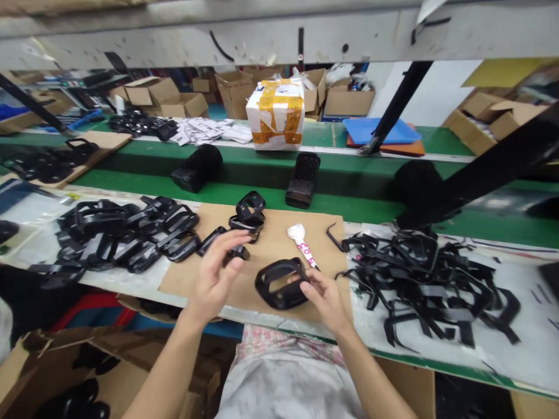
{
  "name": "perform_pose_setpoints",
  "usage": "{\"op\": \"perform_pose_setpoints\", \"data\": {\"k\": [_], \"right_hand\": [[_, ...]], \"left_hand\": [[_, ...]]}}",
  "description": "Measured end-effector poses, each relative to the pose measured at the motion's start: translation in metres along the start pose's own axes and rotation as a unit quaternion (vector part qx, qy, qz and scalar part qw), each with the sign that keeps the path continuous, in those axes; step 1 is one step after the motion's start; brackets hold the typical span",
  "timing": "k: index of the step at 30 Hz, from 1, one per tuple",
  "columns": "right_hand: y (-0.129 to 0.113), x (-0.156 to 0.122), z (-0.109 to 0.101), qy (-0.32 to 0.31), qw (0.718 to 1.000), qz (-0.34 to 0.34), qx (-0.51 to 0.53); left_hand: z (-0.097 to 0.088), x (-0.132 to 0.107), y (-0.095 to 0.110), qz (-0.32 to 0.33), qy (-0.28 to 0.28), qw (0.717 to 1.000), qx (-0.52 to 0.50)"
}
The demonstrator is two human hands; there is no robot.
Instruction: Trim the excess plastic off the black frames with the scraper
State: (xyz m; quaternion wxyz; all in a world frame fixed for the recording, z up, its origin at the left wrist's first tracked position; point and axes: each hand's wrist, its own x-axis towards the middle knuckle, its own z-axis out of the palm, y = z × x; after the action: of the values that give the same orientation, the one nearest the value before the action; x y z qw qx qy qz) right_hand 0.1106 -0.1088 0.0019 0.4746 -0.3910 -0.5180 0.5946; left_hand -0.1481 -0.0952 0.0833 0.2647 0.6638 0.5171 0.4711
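Observation:
My right hand (324,295) pinches the right edge of a black plastic frame (271,298), an oval housing with an open middle, held over a cardboard sheet (244,299). To its left, my left hand (216,273) is raised with fingers apart and nothing in its grasp. Just beyond that hand, a few similar black frames (250,206) are stacked or lie on the cardboard. A white bundle with a pink-lettered wrap (301,240) lies on the sheet beyond the held frame.
A heap of black frames (126,230) covers the bench at left. Curved black strips (437,285) are piled at right. Two dark parts, one a perforated block (303,179), sit on the green belt (253,180). A taped box (276,114) stands behind; a black post (480,169) slants at right.

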Motion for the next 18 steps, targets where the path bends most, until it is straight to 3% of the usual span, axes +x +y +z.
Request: {"op": "perform_pose_setpoints", "data": {"k": [1,3,5,7,9,12,15,18], "right_hand": [[-0.011,0.001,-0.005,-0.024,1.000,0.014,0.000],[-0.029,0.005,-0.014,-0.046,0.998,0.045,-0.017],[-0.041,0.011,-0.021,-0.035,0.996,0.059,-0.062],[-0.049,0.018,-0.028,-0.019,0.992,0.049,-0.112],[-0.053,0.024,-0.033,-0.023,0.989,0.035,-0.140],[-0.054,0.027,-0.035,-0.064,0.986,0.045,-0.144],[-0.054,0.027,-0.031,-0.094,0.983,0.054,-0.146],[-0.062,0.035,-0.035,-0.097,0.968,0.023,-0.231]], "left_hand": [[0.013,-0.003,-0.001,-0.049,-0.064,0.995,-0.051],[0.038,-0.007,-0.008,-0.159,-0.186,0.959,-0.143],[0.062,-0.009,-0.019,-0.242,-0.252,0.911,-0.218],[0.081,-0.012,-0.027,-0.283,-0.236,0.884,-0.289],[0.094,-0.015,-0.030,-0.305,-0.172,0.870,-0.348],[0.105,-0.019,-0.025,-0.287,-0.119,0.872,-0.379],[0.111,-0.019,-0.023,-0.261,-0.154,0.872,-0.384],[0.116,-0.019,-0.035,-0.291,-0.177,0.839,-0.425]]}}
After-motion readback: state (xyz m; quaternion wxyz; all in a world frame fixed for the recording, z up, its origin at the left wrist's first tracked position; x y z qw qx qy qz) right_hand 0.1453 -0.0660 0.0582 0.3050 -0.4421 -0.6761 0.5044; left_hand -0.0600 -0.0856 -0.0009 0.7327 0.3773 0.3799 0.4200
